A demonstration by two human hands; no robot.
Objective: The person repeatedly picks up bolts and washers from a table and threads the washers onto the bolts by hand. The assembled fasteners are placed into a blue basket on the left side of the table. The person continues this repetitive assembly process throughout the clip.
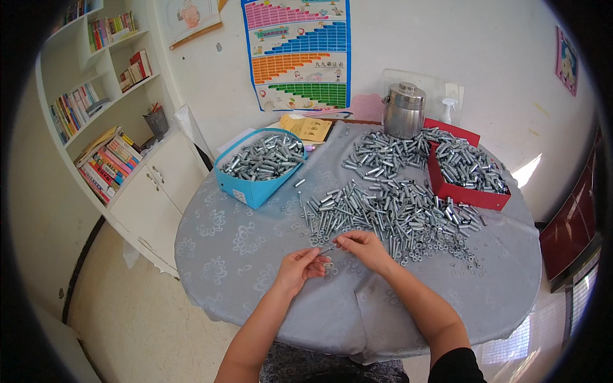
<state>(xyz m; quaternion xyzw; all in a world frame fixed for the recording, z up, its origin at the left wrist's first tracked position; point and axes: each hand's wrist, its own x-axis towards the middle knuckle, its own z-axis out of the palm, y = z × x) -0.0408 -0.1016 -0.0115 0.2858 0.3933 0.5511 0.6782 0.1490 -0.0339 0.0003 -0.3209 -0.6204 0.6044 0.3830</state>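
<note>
Beyond the right hand [367, 249], shiny metal bolts [389, 210] lie piled on the tabletop [223, 242], which is draped in matt, patterned grey cloth. Farther off stands a polished steel canister [403, 110].

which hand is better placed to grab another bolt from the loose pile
Right. The right hand sits at the edge of the loose bolt pile; the left hand is farther from it, over bare tablecloth.

We cannot tell what the fingers [322, 254] pinch between them; the piece is too small to make out. The loose washers [447, 246] blur into a grey scatter, and our forearms are cut off by the lower edge.
</note>
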